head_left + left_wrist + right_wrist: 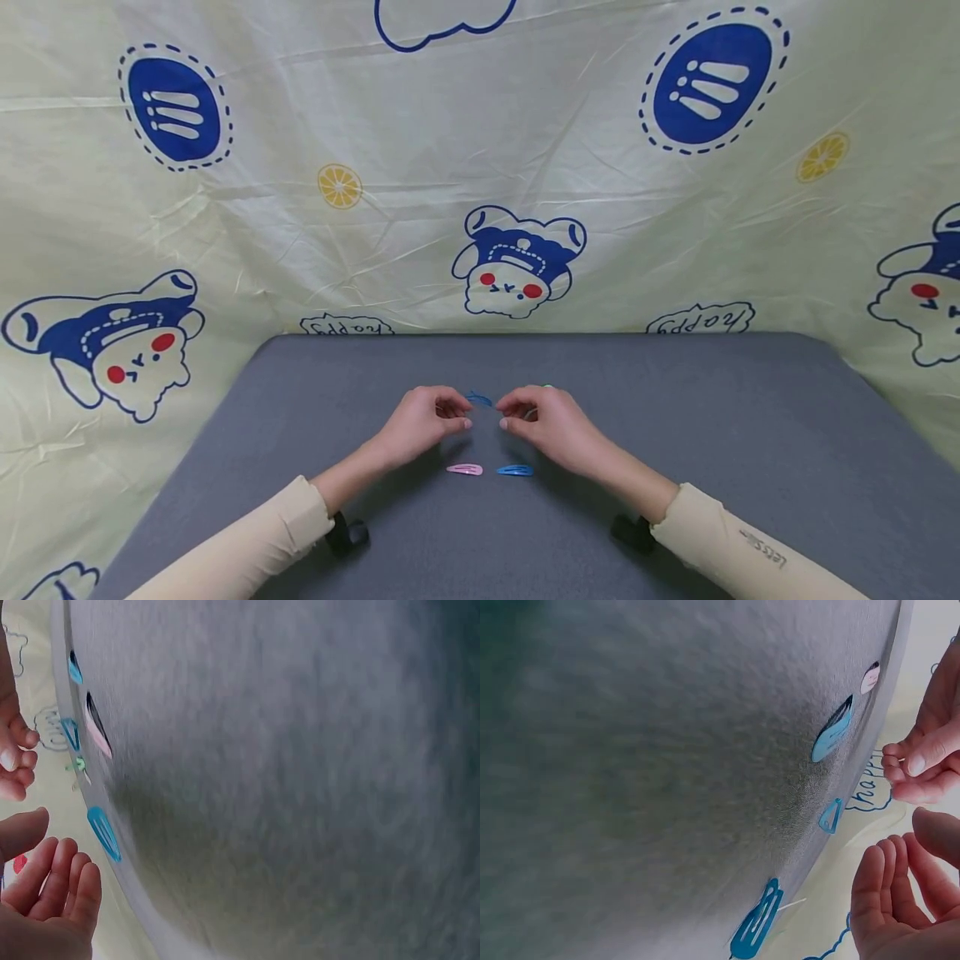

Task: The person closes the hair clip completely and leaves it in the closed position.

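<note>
My left hand (429,422) hovers over the grey table, its thumb and loosely curved fingers apart with nothing between them. Facing it, across a small gap, my right hand (553,423) is held the same way, also holding nothing. Below the hands on the table lie a pink snap hair clip (465,469) and a blue snap hair clip (515,470), side by side. Behind the fingertips a blue hair clip (480,400) is partly hidden by the left fingers. The right wrist view has another blue clip (757,921) with slots, low in the frame.
A small green item (80,763) lies among the clips in the left wrist view; in the head view the right hand mostly hides it. A printed cloth (405,250) hangs behind the grey table (712,433). Dark bands with devices sit at both wrists.
</note>
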`<move>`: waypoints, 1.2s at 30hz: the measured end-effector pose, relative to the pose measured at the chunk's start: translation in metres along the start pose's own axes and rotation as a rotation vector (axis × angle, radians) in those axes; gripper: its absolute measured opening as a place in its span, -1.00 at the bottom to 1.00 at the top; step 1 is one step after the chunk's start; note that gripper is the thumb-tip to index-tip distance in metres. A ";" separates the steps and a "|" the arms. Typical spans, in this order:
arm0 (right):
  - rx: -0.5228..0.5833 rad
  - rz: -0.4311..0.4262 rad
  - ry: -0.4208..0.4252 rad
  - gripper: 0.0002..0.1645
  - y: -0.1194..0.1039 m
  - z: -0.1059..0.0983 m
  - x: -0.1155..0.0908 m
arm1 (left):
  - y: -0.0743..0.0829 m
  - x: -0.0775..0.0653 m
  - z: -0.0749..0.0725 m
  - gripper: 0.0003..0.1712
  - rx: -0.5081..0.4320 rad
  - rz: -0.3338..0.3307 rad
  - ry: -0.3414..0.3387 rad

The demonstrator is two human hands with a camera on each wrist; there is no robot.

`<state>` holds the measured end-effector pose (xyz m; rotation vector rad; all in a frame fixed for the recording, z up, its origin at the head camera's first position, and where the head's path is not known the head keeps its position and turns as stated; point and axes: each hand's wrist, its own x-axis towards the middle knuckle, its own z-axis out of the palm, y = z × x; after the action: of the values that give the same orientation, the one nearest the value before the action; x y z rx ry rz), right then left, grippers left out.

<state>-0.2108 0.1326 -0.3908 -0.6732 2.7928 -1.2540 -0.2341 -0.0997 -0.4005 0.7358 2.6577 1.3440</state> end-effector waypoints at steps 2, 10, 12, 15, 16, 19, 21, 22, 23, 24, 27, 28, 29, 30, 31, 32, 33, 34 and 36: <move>0.003 0.027 0.010 -0.79 -0.001 0.003 0.006 | -0.003 0.002 -0.002 -0.82 0.005 -0.008 0.018; -0.028 0.062 0.027 -0.78 0.001 0.012 0.024 | -0.014 0.015 -0.009 -0.82 0.009 -0.058 0.075; -0.039 0.066 0.030 -0.78 0.000 0.013 0.026 | -0.017 0.018 -0.012 -0.82 0.008 -0.071 0.073; -0.053 0.067 0.030 -0.78 0.000 0.015 0.031 | -0.022 0.022 -0.015 -0.81 0.005 -0.082 0.066; -0.056 0.070 0.028 -0.77 0.000 0.015 0.033 | -0.023 0.023 -0.017 -0.80 0.003 -0.081 0.061; -0.069 0.079 0.021 -0.76 0.001 0.016 0.037 | -0.028 0.025 -0.019 -0.81 -0.002 -0.074 0.039; -0.075 0.087 0.015 -0.75 0.002 0.018 0.040 | -0.031 0.027 -0.020 -0.81 0.000 -0.066 0.016; -0.075 0.092 0.012 -0.75 0.003 0.018 0.042 | -0.032 0.028 -0.020 -0.81 0.003 -0.058 0.002; -0.072 0.097 0.009 -0.75 0.004 0.019 0.043 | -0.034 0.029 -0.021 -0.81 0.005 -0.054 -0.012; -0.068 0.102 0.003 -0.75 0.004 0.019 0.045 | -0.035 0.030 -0.021 -0.81 0.009 -0.050 -0.026; -0.053 0.122 -0.009 -0.76 0.005 0.020 0.048 | -0.037 0.034 -0.022 -0.81 0.016 -0.046 -0.059; -0.053 0.126 -0.013 -0.77 0.006 0.021 0.049 | -0.038 0.035 -0.022 -0.81 0.017 -0.045 -0.066; -0.056 0.127 -0.018 -0.77 0.005 0.021 0.050 | -0.039 0.036 -0.023 -0.81 0.020 -0.054 -0.074; -0.063 0.127 -0.022 -0.77 0.005 0.021 0.051 | -0.039 0.037 -0.023 -0.82 0.023 -0.062 -0.081; -0.070 0.127 -0.024 -0.77 0.006 0.022 0.051 | -0.040 0.038 -0.024 -0.83 0.026 -0.066 -0.089; -0.080 0.125 -0.027 -0.77 0.006 0.022 0.052 | -0.040 0.040 -0.024 -0.83 0.034 -0.066 -0.095; -0.089 0.124 -0.031 -0.77 0.006 0.022 0.053 | -0.040 0.041 -0.025 -0.83 0.037 -0.068 -0.103; -0.098 0.124 -0.036 -0.78 0.006 0.022 0.054 | -0.041 0.042 -0.026 -0.83 0.041 -0.072 -0.111; -0.116 0.119 -0.042 -0.79 0.006 0.023 0.055 | -0.042 0.044 -0.026 -0.83 0.045 -0.076 -0.123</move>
<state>-0.2592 0.0983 -0.4016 -0.5218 2.8409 -1.0526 -0.2961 -0.1203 -0.4102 0.6909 2.5994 1.1838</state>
